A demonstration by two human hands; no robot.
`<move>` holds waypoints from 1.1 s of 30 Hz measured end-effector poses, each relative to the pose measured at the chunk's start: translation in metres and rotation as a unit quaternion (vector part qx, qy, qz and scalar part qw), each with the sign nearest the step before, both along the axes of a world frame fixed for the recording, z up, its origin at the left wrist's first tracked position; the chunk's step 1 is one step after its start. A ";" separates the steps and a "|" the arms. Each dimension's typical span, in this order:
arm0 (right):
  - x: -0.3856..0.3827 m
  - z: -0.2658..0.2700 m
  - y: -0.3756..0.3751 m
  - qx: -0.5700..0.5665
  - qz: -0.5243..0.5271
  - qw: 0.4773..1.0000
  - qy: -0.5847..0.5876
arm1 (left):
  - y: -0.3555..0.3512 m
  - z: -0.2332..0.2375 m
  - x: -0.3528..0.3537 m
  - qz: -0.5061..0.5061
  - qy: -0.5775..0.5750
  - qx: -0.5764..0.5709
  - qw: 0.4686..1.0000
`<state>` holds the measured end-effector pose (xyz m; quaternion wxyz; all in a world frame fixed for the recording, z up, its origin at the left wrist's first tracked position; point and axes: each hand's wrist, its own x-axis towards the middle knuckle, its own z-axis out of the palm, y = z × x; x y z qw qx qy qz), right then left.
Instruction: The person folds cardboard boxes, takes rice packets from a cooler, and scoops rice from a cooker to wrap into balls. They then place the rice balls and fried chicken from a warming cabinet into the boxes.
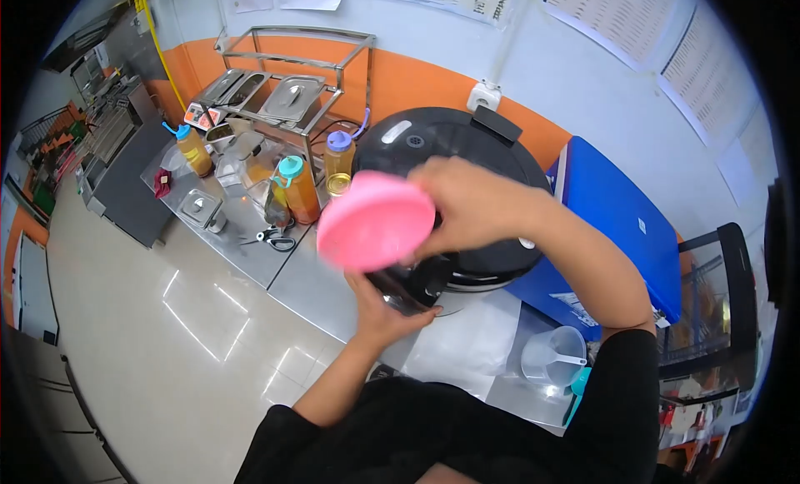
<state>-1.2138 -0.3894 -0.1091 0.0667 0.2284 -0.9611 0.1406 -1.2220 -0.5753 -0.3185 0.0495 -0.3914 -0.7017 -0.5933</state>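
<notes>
- where are my hands?
- my right hand (pixel 454 205) has its grip clamped on the pink vessel (pixel 375 225), tilted and blurred, above the worktop (pixel 300 280). my left hand (pixel 375 309) is wrapped around the dark container (pixel 412 285), which the vessel partly hides.
- do they touch?
- i can't tell from this angle.
- any advice?
- i'd brace the container low and upright, turn the right wrist slowly, and clear my view of its mouth.
</notes>
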 end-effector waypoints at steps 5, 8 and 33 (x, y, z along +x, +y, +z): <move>-0.010 0.002 -0.016 -0.083 -0.114 0.946 -0.292 | 0.006 -0.014 -0.003 -0.025 -0.027 0.035 0.999; -0.018 0.005 -0.015 -0.126 -0.147 0.919 -0.343 | 0.008 -0.007 -0.001 0.033 -0.017 0.057 0.998; -0.001 0.193 0.296 -0.124 -0.506 0.806 0.281 | 0.009 -0.019 -0.006 0.104 0.090 0.013 0.990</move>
